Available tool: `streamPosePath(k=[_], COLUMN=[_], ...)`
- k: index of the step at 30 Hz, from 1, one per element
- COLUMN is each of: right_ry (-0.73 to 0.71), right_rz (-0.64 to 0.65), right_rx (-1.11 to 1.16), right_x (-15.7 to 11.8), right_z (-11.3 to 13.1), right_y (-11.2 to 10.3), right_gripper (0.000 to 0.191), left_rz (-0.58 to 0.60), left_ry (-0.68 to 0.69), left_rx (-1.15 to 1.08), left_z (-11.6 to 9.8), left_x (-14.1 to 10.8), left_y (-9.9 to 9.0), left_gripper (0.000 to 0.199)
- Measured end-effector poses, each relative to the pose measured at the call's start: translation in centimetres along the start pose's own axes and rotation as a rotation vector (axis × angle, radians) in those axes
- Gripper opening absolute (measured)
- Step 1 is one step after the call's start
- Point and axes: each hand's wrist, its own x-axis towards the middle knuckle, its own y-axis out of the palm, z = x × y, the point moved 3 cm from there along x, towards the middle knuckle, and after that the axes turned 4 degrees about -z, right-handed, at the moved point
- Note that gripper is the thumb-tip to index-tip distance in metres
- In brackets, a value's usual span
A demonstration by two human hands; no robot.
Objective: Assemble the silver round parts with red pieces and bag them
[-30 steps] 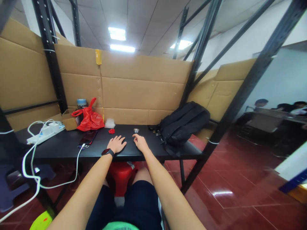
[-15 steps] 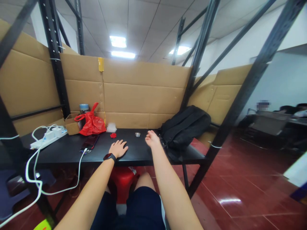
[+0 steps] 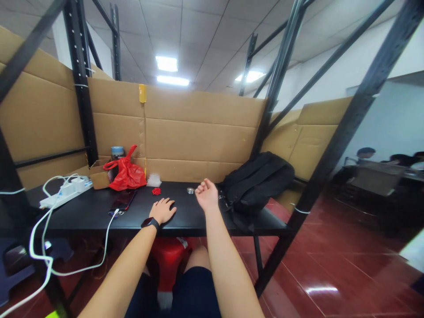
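Note:
My left hand [image 3: 162, 210] lies palm down on the black tabletop [image 3: 185, 216], fingers stretched out and a dark watch on the wrist. Just beyond it sits a small red piece [image 3: 156, 191], its kind too small to tell. My right hand [image 3: 207, 195] is raised over the table with the palm turned up and the fingers curled in; whatever they may hold does not show. Close to its left side lies a small round silvery object [image 3: 190, 191], shaped like a ring or shallow tin. A whitish translucent packet [image 3: 154, 179] stands behind the red piece.
A black backpack [image 3: 260, 185] leans at the right end. On the left are a phone [image 3: 122, 201] on a white cable, a power strip [image 3: 66, 193], a red plastic bag [image 3: 128, 173] and a small cardboard box [image 3: 100, 175]. Cardboard panels [image 3: 198, 137] wall the back.
My right hand has turned palm up and shifted slightly left, closer to the silvery object. My left hand stays flat on the table. The view has tilted slightly.

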Motion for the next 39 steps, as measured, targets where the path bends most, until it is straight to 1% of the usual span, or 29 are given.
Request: streamPosePath(k=[1, 2, 3, 5, 7, 8, 11, 13, 14, 16, 19, 21, 23, 26, 28, 30, 32, 34, 37, 39], right_ry=[0.024, 0.034, 0.036, 0.017, -0.023, -0.052, -0.154, -0.213, -0.235, -0.264, -0.318, -0.360, -0.388, -0.396, -0.383, -0.376, -0.372, -0.342, -0.258, -0.201], right_rz=[0.023, 0.037, 0.057, 0.111, 0.169, 0.190, 0.220, 0.235, 0.243, 0.248, 0.227, 0.230, 0.255, 0.277, 0.285, 0.314, 0.352, 0.383, 0.386, 0.382], right_rx=[-0.110, -0.174, -0.240, -0.374, -0.507, -0.573, -0.755, -0.852, -0.891, -0.953, -1.097, -1.180, -1.189, -1.146, -1.121, -1.088, -1.044, -1.006, -0.967, -0.936], right_x=[-0.3, -0.7, -1.0, -1.5, -1.4, -1.1, 0.1, 0.9, 1.3, 2.1, 3.3, 4.2, 5.1, 6.8, 7.8, 8.5, 9.1, 9.5, 10.1, 10.4], right_z=[-1.9, -3.5, -4.8, -6.6, -7.5, -7.8, -8.1, -8.4, -8.6, -9.0, -9.8, -10.4, -11.0, -11.8, -12.4, -12.9, -13.2, -13.4, -13.3, -13.2], right_y=[0.9, 1.7, 2.3, 3.3, 3.8, 3.9, 3.7, 3.5, 3.4, 3.3, 3.3, 3.3, 3.4, 3.6, 3.6, 3.8, 3.8, 3.7, 2.9, 2.3], right_gripper=[0.036, 0.033, 0.029, 0.019, 0.008, 0.007, 0.017, 0.023, 0.025, 0.027, 0.029, 0.031, 0.031, 0.029, 0.029, 0.029, 0.029, 0.030, 0.031, 0.029], left_rz=[-0.006, -0.012, -0.017, -0.030, -0.046, -0.056, -0.082, -0.103, -0.128, -0.216, -0.366, -0.433, -0.473, -0.462, -0.425, -0.389, -0.364, -0.314, -0.205, -0.170], left_ry=[0.002, 0.004, 0.007, 0.015, 0.026, 0.036, 0.090, 0.127, 0.142, 0.152, 0.107, 0.042, -0.041, -0.079, -0.050, -0.004, 0.043, 0.082, 0.143, 0.171], left_rx=[-0.001, -0.001, -0.002, -0.002, -0.003, -0.006, -0.021, -0.032, -0.028, 0.004, 0.044, -0.025, -0.158, -0.237, -0.251, -0.264, -0.271, -0.273, -0.248, -0.211], left_z=[0.0, -0.1, -0.1, -0.2, -0.2, -0.2, 0.0, 0.5, 1.0, 2.2, 4.9, 7.0, 9.1, 11.4, 12.2, 12.5, 12.4, 12.2, 11.7, 11.5], left_x=[0.0, -0.1, -0.1, -0.2, -0.2, -0.2, 0.0, 0.4, 0.7, 1.6, 3.5, 5.3, 7.2, 9.9, 11.1, 11.7, 11.9, 11.7, 11.2, 11.0], left_y=[0.0, -0.1, -0.1, -0.1, -0.1, -0.2, -0.7, -1.3, -1.6, -2.4, -3.5, -3.9, -4.3, -4.6, -4.7, -4.6, -4.5, -4.3, -3.9, -3.8], left_gripper=[0.051, 0.050, 0.049, 0.048, 0.046, 0.045, 0.035, 0.029, 0.028, 0.029, 0.031, 0.029, 0.028, 0.028, 0.026, 0.026, 0.029, 0.031, 0.031, 0.030])
